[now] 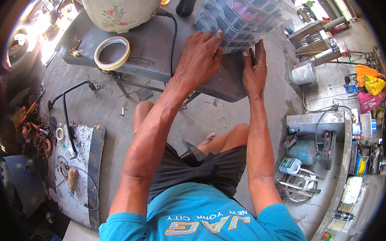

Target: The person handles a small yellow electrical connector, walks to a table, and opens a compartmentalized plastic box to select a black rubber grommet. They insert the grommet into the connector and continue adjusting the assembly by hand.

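A clear plastic storage box (pixel 230 20) with stacked tiers stands at the right end of a dark folding table. Blue and pink items show through its walls. My left hand (pixel 199 57) lies against the near left side of the box, its fingers bent over the lower tiers. At the lower right corner, my right hand (pixel 255 69) grips the box with thumb and fingers. What the fingertips do behind the plastic edge is partly hidden. Left of my hands, a roll of masking tape (pixel 126 47) rests at the near edge of the table (pixel 155 51).
A cream appliance with painted flowers (pixel 120 11), a black cable (pixel 175 39) and a dark bottle (pixel 187 4) share the table. On the floor to the right are a white bucket (pixel 304 74) and a blue jug (pixel 290 165). A worn board (pixel 78 167) lies at left.
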Motion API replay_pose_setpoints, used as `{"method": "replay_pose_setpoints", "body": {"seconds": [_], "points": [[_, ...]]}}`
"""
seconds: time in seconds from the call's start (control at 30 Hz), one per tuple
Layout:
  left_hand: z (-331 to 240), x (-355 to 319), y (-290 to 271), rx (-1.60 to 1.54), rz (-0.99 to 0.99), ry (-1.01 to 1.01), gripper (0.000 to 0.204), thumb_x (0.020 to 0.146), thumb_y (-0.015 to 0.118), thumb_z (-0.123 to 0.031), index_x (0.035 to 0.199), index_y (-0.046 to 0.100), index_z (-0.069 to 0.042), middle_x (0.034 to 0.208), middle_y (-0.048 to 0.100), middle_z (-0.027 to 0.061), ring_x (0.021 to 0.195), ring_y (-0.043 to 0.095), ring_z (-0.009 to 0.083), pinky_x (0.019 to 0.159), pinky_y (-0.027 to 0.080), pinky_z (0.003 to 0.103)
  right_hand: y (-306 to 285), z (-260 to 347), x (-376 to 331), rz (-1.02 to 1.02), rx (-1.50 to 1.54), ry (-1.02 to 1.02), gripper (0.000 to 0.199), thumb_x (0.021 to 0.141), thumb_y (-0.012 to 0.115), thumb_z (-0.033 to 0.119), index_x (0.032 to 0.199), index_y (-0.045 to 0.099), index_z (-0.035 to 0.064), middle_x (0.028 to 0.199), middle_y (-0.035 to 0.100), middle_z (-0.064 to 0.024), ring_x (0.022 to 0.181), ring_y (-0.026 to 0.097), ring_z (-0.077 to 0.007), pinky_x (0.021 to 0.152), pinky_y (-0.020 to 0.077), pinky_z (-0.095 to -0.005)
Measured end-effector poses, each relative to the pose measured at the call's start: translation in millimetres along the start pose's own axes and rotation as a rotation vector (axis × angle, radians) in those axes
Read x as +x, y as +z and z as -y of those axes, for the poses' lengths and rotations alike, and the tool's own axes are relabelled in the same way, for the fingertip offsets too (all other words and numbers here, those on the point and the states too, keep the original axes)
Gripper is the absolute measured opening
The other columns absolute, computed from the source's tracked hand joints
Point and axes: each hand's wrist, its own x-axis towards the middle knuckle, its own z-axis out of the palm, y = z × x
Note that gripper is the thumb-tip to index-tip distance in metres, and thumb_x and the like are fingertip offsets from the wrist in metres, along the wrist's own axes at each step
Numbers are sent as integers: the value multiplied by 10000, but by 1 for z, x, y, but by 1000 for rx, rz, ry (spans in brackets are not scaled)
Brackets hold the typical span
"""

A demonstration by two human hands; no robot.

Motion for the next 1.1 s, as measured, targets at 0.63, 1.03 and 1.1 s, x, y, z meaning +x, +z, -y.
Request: {"method": "replay_pose_setpoints", "body": {"seconds": [0.63, 1.03, 1.1], "points": [[-2, -4, 11, 100, 260, 115, 567, 956, 633, -69, 1507, 506, -24, 984, 629, 115, 947, 566, 296, 891, 464, 430, -3, 12, -1, 87, -119, 75, 632, 1036, 597, 235, 1612, 356, 140, 1340, 687, -174, 1226, 676, -289, 1070, 495, -375], [-6, -4, 8, 120, 367, 61, 711, 939, 678, -113, 1591, 396, -79, 1095, 629, 120, 1049, 569, 309, 947, 448, 439, -2, 6, -2, 83, -104, 38, 660, 1014, 626, 213, 1610, 355, 124, 1343, 682, -179, 1241, 666, -316, 1072, 503, -392], [-5, -4, 9, 124, 365, 64, 726, 931, 684, -116, 1594, 390, -81, 1108, 632, 123, 1059, 570, 314, 952, 448, 443, -2, 6, -1, 86, -79, 34, 664, 1010, 632, 210, 1607, 358, 110, 1349, 677, -186, 1247, 663, -315, 1074, 502, -391]]}}
